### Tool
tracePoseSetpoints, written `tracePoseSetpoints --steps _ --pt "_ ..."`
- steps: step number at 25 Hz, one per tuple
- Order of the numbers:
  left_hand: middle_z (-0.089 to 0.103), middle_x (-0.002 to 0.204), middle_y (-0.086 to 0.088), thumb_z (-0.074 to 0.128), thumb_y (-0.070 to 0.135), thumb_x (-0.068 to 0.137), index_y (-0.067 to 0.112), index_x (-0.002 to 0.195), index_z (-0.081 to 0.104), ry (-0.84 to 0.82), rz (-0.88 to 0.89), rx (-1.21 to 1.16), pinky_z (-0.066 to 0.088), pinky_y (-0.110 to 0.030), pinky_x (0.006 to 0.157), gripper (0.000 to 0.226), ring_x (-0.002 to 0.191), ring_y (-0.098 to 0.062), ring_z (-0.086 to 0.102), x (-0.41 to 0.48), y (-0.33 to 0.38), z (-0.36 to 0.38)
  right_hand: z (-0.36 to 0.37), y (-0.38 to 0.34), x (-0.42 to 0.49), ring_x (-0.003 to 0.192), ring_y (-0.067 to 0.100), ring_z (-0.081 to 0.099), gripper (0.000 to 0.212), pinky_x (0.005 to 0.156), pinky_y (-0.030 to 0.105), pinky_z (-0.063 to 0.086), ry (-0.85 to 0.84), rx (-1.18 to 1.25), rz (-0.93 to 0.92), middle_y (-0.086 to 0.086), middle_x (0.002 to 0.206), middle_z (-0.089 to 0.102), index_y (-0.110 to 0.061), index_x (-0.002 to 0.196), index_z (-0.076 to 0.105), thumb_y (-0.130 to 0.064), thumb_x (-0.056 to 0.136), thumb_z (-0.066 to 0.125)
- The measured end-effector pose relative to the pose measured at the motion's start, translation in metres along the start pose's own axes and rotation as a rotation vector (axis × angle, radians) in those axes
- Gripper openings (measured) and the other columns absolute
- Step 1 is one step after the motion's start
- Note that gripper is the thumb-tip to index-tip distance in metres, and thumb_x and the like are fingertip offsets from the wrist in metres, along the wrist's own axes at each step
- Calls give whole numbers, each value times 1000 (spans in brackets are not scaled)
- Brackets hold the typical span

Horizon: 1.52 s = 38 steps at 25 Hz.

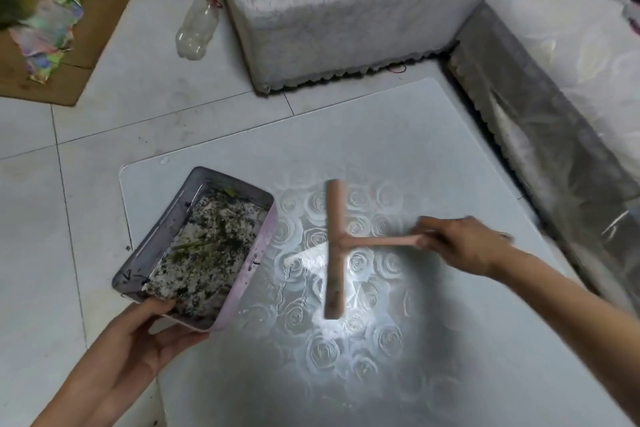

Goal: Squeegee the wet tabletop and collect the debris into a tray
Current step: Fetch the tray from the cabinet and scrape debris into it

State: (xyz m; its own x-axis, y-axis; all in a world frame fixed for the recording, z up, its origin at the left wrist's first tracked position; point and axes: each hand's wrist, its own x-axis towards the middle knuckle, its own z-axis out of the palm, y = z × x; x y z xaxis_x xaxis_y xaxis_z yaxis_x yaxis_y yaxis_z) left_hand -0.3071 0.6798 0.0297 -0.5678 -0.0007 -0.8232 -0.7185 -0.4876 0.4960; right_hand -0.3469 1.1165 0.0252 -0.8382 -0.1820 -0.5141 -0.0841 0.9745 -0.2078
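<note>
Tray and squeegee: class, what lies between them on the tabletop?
Head view: only a bare strip of wet, rose-patterned tabletop separates the tray from the squeegee.

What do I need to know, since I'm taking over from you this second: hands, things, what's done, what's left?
Left hand grips the near corner of the tray, at the left edge of the tabletop.
Right hand holds the squeegee by its handle end, blade just right of the tray; it is blurred, so contact with the table is unclear.
Done: wet debris lies in the tray.
Left: water glistens around the blade; it probably needs pulling toward the tray.
</note>
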Motion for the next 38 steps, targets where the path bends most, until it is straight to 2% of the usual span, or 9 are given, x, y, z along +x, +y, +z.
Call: tracePoseSetpoints --steps 3,8,15,20,26,29,33,35,38 --pt "74 92 -12 43 0 87 10 105 60 7 20 7 56 -54 63 26 73 -38 71 7 10 -4 -33 -24 35 73 8 58 14 84 29 36 21 -108 -145 -20 78 62 -35 105 56 -41 96 47" --pt "71 101 -15 53 0 75 10 111 60 13 7 -19 57 -54 56 38 78 -42 70 14 26 -22 -103 38 35 71 6 55 19 84 28 39 -60 -229 200 -20 78 64 -38 102 60 -51 89 53" --pt "62 109 -19 47 0 88 3 107 57 28 11 -53 58 -49 54 22 74 -38 71 24 42 -23 -52 -64 80 91 16 59 14 85 30 33 32 -239 -132 -11 90 67 -34 107 57 -36 95 49" --pt "67 107 -16 54 3 74 7 107 59 7 12 -30 54 -59 59 34 76 -41 70 36 73 -32 -135 9 85 79 6 56 2 79 29 31 -34 -357 242 -22 87 65 -43 93 55 -41 93 54" --pt "74 93 -10 54 3 64 11 104 61 3 18 50 56 -56 56 41 71 -38 71 61 113 -34 -71 -74 116 98 14 55 14 90 29 30 -16 -372 -178 -12 89 60 -38 106 56 -39 95 47" --pt "73 96 -9 56 2 68 16 105 62 27 -36 107 56 -55 55 40 70 -37 71 88 142 -30 -132 -27 135 89 16 59 10 82 29 37 -31 -268 114 -13 83 62 -40 101 59 -39 92 55" --pt "68 100 -11 56 2 76 20 104 62 30 -132 140 55 -51 49 34 79 -39 67 119 168 -15 -180 33 136 83 29 57 10 79 38 49 85 -15 674 8 100 65 -36 98 58 -42 92 52" --pt "68 105 -13 60 6 67 22 113 61 10 -161 180 56 -51 52 48 88 -39 65 131 175 -6 -174 21 158 72 31 60 18 69 35 52 138 151 700 13 86 66 -27 102 63 -37 93 50" --pt "74 90 -12 55 0 78 21 106 61 -21 -144 235 56 -48 50 36 71 -38 71 147 181 12 -155 -15 171 52 24 55 22 50 25 46 138 338 722 8 66 58 -35 95 65 -26 95 45"
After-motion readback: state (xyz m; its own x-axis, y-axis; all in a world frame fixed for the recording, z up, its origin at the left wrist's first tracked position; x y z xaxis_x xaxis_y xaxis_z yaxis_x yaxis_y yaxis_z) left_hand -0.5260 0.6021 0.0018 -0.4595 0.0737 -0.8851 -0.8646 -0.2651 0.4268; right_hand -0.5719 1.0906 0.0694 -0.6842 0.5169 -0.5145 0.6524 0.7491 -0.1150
